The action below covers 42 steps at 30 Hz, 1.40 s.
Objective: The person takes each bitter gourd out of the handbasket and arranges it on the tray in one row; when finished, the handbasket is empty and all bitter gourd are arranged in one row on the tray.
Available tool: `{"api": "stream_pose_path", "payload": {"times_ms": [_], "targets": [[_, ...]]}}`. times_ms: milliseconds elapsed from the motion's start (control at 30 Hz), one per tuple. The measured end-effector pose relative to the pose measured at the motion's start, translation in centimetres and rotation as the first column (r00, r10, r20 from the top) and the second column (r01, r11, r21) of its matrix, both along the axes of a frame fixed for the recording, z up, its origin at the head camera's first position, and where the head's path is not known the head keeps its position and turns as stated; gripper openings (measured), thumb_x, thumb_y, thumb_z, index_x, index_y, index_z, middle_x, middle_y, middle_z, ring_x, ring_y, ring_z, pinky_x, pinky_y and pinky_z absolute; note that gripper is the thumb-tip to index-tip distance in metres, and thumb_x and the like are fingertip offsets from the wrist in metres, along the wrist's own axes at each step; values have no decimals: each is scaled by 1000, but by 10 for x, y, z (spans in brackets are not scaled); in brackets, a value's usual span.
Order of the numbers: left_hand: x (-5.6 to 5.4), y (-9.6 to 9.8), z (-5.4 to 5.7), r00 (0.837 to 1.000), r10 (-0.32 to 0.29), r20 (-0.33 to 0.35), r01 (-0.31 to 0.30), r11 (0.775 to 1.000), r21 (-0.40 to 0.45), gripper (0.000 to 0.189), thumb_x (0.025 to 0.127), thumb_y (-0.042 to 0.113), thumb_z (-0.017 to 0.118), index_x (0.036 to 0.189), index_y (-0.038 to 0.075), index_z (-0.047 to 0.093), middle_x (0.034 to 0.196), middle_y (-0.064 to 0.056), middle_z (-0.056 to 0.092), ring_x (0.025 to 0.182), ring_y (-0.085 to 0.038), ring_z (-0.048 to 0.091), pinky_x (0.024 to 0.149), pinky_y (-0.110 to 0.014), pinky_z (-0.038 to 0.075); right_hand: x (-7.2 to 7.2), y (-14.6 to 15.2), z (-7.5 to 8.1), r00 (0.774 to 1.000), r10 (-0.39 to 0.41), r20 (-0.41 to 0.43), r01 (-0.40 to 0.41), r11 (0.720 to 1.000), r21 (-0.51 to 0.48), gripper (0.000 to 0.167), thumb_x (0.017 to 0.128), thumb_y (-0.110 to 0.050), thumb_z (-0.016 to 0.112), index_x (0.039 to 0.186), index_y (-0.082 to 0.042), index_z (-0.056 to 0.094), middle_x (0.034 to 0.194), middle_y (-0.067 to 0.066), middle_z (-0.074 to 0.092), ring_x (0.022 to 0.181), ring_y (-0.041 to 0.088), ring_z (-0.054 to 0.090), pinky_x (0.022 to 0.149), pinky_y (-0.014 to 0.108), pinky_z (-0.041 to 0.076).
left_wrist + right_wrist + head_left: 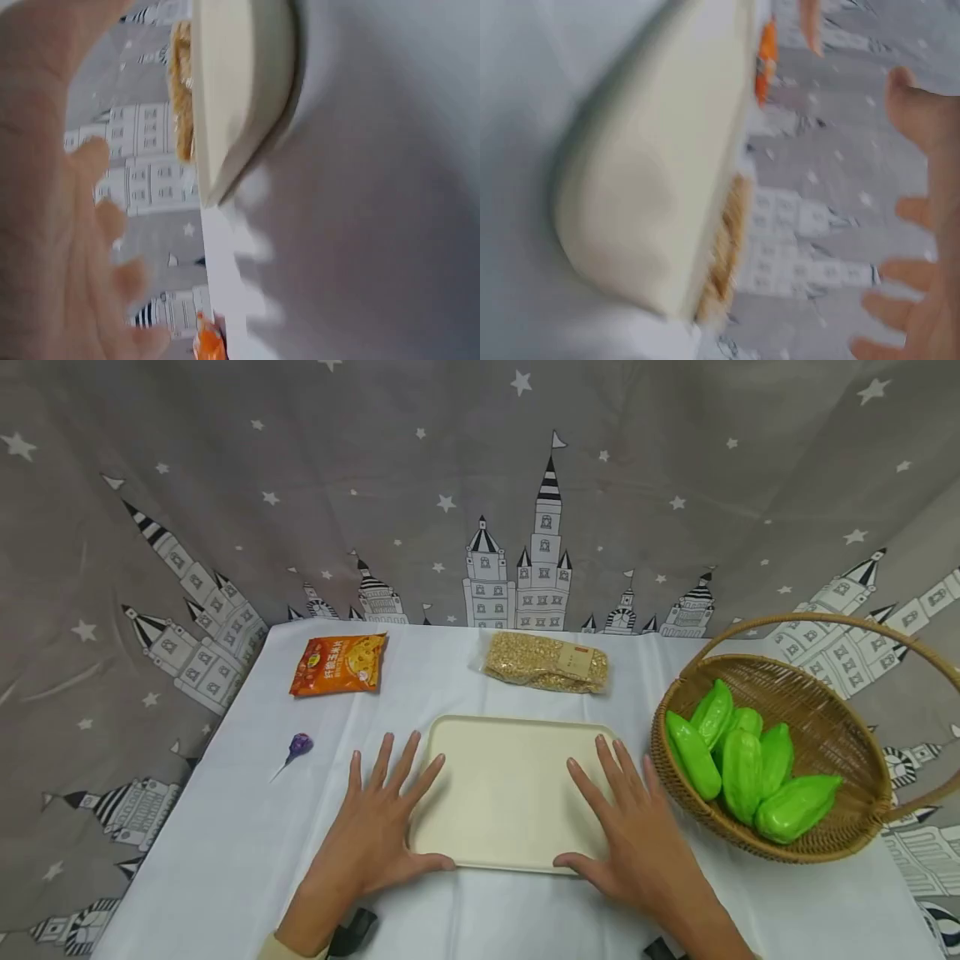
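The shallow, cream-coloured rectangular tray (510,793) lies flat on the white-cloth-covered bench (217,835), between the person's two hands. The left hand (378,839) is spread wide with nothing in it, over the tray's left side; the right hand (641,847), fingers extended and equally bare, is over its right side. Both wrist views show the palms apart from the tray.

The likeliest trouble, I judge, is on the right: the outer fingers reach close to the round, brown woven basket (817,710) of glossy green, pepper-like pieces (742,768), so an outward sweep could knock it. Lifting the tray unevenly could tilt it, its low rim giving fingers little purchase. Pushed away from the person, it could run into the clear plastic bag of tan grains (525,660) just beyond its far edge.
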State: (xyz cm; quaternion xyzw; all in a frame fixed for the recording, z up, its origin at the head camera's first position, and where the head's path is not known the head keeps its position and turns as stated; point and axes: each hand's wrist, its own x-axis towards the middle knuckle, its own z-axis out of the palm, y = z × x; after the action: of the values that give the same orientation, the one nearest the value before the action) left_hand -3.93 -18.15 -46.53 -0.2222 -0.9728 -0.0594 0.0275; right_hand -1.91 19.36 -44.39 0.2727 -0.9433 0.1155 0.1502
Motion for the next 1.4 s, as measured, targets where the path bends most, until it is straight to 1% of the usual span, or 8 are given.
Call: {"api": "stream_pose_path", "payload": {"times_ms": [167,300,433,533,733,900,1167,1400], "targets": [[-7,-15,3,992,-49,113,39,995,88,123,75,86,75,172,29,26,182,-4,13,164,-43,22,126,-74,28,-11,26,27,994,32,-103,-47,988,-144,80,105,-74,43,158,-15,55,163,20,49,141,43,54,116,57,45],[-11,-23,2,982,-97,163,73,986,151,109,79,76,81,168,27,39,176,-3,32,153,-36,46,121,-63,45,-17,50,43,991,-27,-134,4,986,-169,69,110,-64,43,153,-13,60,154,20,57,129,43,62,97,60,57],[-11,-27,-2,979,-125,164,91,976,200,95,82,70,84,160,26,54,169,-4,45,142,-31,59,112,-57,56,-22,72,54,989,-122,-83,108,982,-156,51,106,-37,65,151,-11,61,152,20,59,124,45,62,75,64,62],[-11,-29,-7,980,-121,155,87,974,208,88,82,67,85,155,26,59,166,-4,49,142,-30,59,110,-55,58,-27,86,59,984,-180,-7,178,976,-123,60,94,-15,78,151,-12,60,151,21,57,124,48,61,67,66,61],[-11,-32,-11,981,-115,157,82,976,201,79,82,66,85,149,28,65,166,0,50,144,-27,57,112,-53,57,-37,108,58,976,-192,98,200,977,-76,71,88,-9,86,152,-10,57,145,28,56,119,55,61,71,71,61],[-12,-35,-14,982,-133,132,103,971,218,71,81,63,88,140,27,70,166,2,50,146,-26,55,117,-53,52,-43,117,52,969,-181,168,192,980,-47,71,87,-16,90,150,-10,57,142,28,57,114,53,64,69,67,62],[-12,-39,-22,985,-150,84,125,961,248,65,79,65,87,129,26,72,162,-1,54,151,-30,50,126,-59,39,-55,123,43,907,-201,369,206,978,27,72,92,-26,87,154,-12,52,143,34,55,112,53,67,79,69,62],[-11,-41,-22,986,-151,71,128,959,255,68,77,68,87,130,27,71,162,2,54,151,-29,51,125,-60,41,-56,122,38,924,-171,341,170,985,32,71,87,-20,90,149,-9,57,140,31,56,106,47,69,77,65,63]]}}
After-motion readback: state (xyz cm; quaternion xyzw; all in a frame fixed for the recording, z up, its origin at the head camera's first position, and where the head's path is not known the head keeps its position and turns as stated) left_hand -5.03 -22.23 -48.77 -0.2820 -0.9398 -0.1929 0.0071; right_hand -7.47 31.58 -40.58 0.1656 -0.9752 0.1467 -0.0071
